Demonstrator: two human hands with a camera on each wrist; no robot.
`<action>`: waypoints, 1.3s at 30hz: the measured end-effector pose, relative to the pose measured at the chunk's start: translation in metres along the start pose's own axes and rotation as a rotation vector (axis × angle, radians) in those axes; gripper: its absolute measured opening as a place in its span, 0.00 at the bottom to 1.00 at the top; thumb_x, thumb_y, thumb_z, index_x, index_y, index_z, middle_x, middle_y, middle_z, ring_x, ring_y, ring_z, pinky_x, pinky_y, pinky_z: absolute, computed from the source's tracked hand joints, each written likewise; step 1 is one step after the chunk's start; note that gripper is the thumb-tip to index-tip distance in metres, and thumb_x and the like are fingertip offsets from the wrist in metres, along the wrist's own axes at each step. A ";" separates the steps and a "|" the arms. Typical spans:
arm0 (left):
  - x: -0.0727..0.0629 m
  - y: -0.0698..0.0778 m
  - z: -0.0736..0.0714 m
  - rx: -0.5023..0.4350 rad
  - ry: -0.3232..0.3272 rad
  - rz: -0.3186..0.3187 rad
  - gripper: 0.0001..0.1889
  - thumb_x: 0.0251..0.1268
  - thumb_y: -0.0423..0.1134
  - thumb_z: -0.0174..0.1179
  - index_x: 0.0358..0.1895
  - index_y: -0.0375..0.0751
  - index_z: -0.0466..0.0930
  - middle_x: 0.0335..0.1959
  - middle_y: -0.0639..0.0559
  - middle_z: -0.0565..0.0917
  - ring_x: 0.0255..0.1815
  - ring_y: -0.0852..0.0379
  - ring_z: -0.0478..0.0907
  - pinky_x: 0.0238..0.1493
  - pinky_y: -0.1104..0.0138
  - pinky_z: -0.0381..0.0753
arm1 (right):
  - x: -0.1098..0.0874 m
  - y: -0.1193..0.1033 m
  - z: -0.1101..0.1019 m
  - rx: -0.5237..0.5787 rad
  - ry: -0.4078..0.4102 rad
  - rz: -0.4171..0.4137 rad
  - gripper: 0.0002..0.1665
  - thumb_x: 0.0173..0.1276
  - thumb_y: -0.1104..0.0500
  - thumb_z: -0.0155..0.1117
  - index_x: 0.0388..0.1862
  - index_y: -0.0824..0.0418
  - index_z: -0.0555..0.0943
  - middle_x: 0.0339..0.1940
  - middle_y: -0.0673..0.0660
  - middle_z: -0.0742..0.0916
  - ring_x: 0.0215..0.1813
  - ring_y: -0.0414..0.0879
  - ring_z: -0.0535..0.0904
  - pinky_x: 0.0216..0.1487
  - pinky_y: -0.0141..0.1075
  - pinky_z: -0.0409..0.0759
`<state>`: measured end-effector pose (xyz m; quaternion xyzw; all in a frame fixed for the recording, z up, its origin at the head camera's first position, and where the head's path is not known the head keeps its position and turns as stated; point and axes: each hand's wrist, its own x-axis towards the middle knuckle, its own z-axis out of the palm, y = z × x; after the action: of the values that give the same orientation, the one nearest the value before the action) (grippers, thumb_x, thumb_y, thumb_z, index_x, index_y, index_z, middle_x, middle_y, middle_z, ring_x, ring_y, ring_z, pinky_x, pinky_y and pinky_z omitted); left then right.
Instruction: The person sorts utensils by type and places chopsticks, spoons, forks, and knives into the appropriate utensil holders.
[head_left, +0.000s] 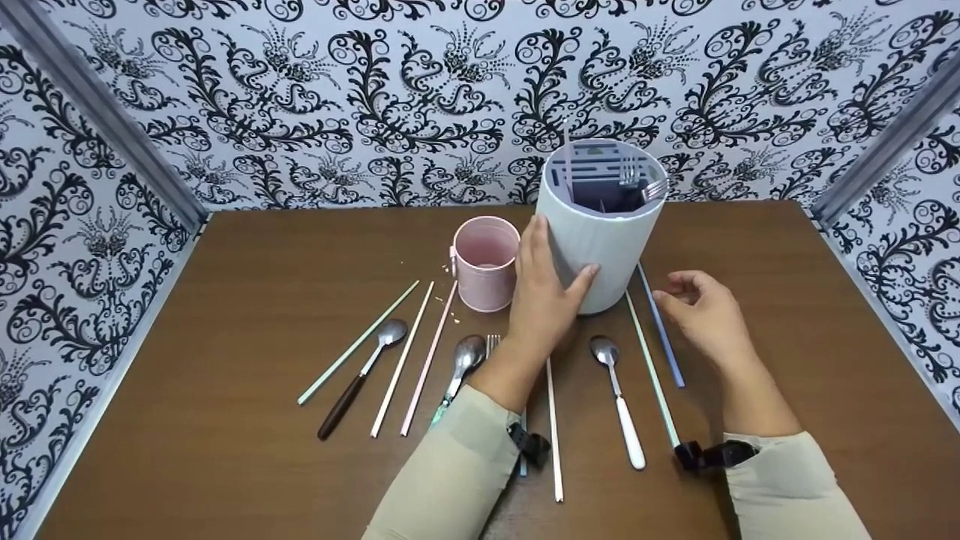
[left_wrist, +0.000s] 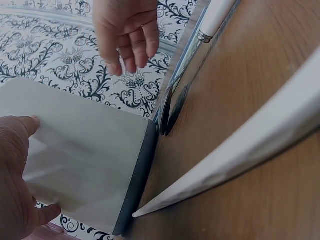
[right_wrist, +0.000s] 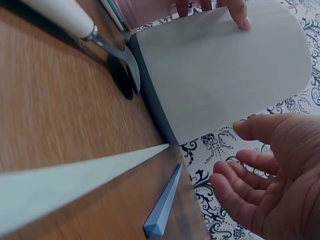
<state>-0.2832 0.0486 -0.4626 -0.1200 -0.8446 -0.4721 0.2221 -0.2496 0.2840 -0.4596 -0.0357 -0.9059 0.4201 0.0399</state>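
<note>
A tall white utensil holder (head_left: 600,251) with a grey slotted top stands upright at the back, right of centre. Two forks (head_left: 630,174) and a pink chopstick (head_left: 568,169) stick out of it. My left hand (head_left: 546,289) grips its left side, thumb across the front; the left wrist view shows its wall (left_wrist: 95,150) beside that thumb and finger. Off to the holder's right, my right hand (head_left: 705,311) hovers with nothing in it, fingers loosely bent. Near this hand lie a blue chopstick (head_left: 664,330) and a pale green chopstick (head_left: 651,367). The right wrist view shows a gap between hand and holder.
A pink cup (head_left: 486,266) stands left of the holder. Spread over the brown table (head_left: 225,315) are a dark-handled spoon (head_left: 360,382), a white-handled spoon (head_left: 619,401), another spoon (head_left: 466,360), a fork (head_left: 493,343) and several chopsticks. Patterned walls (head_left: 360,97) enclose the table.
</note>
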 end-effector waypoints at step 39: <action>0.000 0.002 -0.001 0.012 0.002 0.008 0.50 0.65 0.50 0.72 0.82 0.35 0.52 0.81 0.37 0.61 0.83 0.43 0.59 0.83 0.57 0.62 | 0.004 0.015 0.010 -0.275 -0.174 0.034 0.20 0.68 0.60 0.65 0.51 0.75 0.81 0.36 0.61 0.86 0.38 0.51 0.82 0.37 0.35 0.77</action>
<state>-0.2822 0.0486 -0.4604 -0.1214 -0.8466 -0.4665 0.2256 -0.2545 0.2869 -0.4774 -0.0194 -0.9541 0.2944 -0.0511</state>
